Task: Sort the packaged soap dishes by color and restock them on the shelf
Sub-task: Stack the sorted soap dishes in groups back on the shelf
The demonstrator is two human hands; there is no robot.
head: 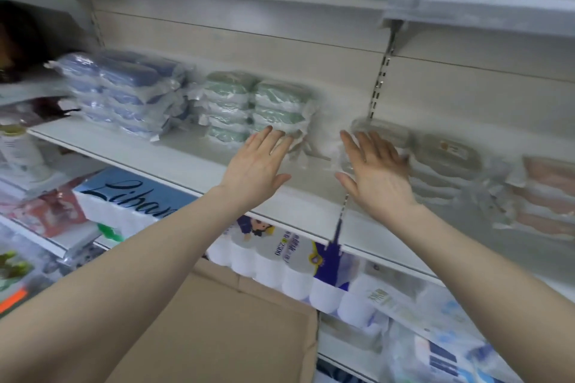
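Four colour groups sit on the shelf point(174, 162): blue stack point(124, 93) far left, green stack point(252, 106) next, grey-brown stack point(435, 162) right of centre, pink stack point(544, 196) at far right. All are packaged soap dishes in loose clear wrap.

Left hand point(255, 165): flat, fingers straight and spread, tips at the lower right corner of the green stack, holding nothing. Right hand point(376, 171): also flat and spread, against the left end of the grey-brown stack, nothing gripped. Frame is motion-blurred around the right hand, so exact contact there is hard to judge.

Risks, my read:
- Slick wrap, tall stacks. A sideways shove low down could shear the green stack or topple its top packs.
- Grey-brown stack sits close to the shelf's front lip; a push outward drops packs onto the cardboard box point(224, 329) below.
- Loose wrap tails near both hands could snag fingers and drag a pack along.

Room: bare shelf between green and grey-brown, and a bare strip in front of blue and green. Upper shelf edge point(466, 6) overhangs at right, limiting lift height there.
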